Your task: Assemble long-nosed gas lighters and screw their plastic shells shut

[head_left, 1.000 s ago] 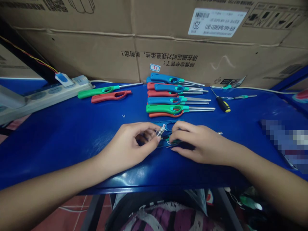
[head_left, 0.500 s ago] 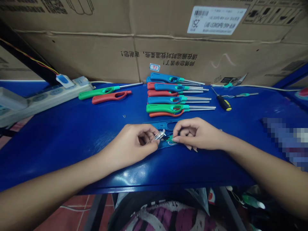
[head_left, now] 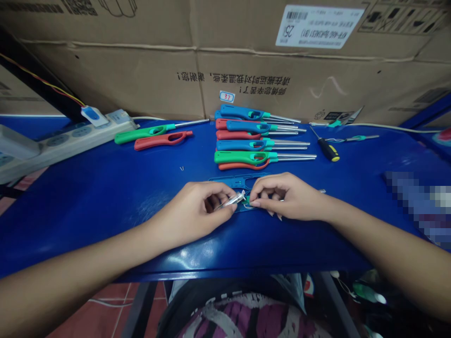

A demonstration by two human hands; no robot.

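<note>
My left hand (head_left: 204,204) is closed around a clear lighter fuel tank (head_left: 232,201) with a small metal valve at its tip, tilted up to the right. Against it, my right hand (head_left: 278,196) pinches a small green lighter part (head_left: 246,200) with thin wires looping below; the fingers partly cover it. Both hands are just over an opened blue lighter casing (head_left: 229,181), one half of which lies behind them. The other half is mostly hidden beneath the fingers. A metal tube tip (head_left: 322,191) shows beyond my right wrist.
Stacked gas lighters (head_left: 243,157) lie behind the hands. A green lighter (head_left: 143,134) and red casing (head_left: 162,141) lie left, near a power strip (head_left: 66,141). Two tiny screws (head_left: 182,168) sit in front. A screwdriver (head_left: 328,150) lies right; a cardboard box (head_left: 141,84) stands behind.
My left hand has shifted slightly right with the fuel tank, bringing its valve end closer to my right fingers. My right hand has barely moved.
</note>
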